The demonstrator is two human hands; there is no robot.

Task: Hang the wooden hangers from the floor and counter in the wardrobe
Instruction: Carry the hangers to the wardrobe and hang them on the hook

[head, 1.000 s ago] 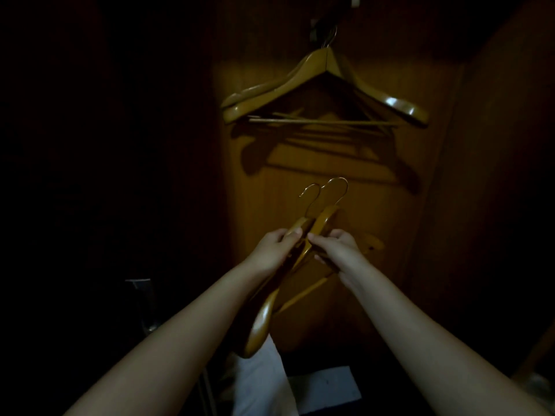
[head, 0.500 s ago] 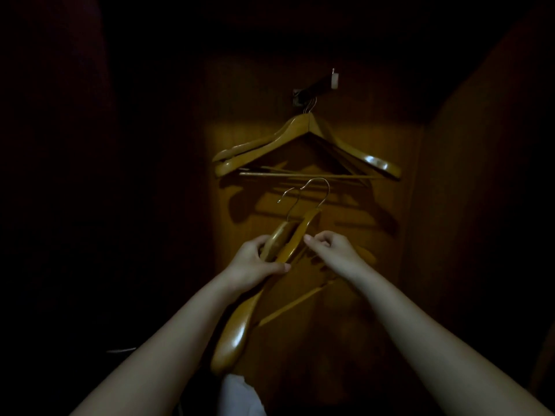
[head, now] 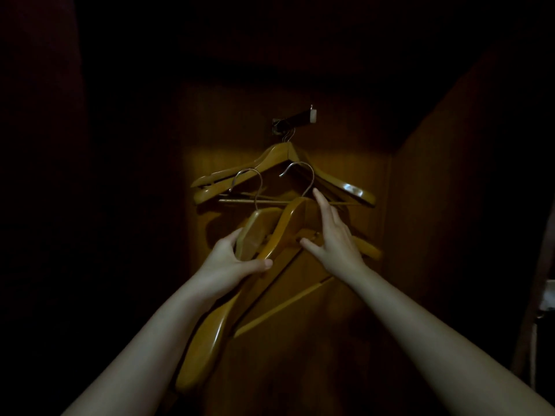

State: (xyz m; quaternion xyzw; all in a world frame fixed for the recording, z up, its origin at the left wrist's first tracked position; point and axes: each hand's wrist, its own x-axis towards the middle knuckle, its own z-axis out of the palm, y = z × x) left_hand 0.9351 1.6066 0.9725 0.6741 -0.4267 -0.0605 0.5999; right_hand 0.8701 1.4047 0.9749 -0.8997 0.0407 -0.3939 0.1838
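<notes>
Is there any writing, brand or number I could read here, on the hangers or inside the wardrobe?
None can be read.
No text shows on the held hangers, the hung hangers, the rail or the wardrobe wall.
The rail's white tip bears no legible mark.
Everything around is too dark to tell.

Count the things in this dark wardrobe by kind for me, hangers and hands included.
Rail: 1
Hung hangers on it: 2, as far as the dim light shows
Hangers in hand: 2
Hands: 2, left hand and right hand
Total: 7
</notes>
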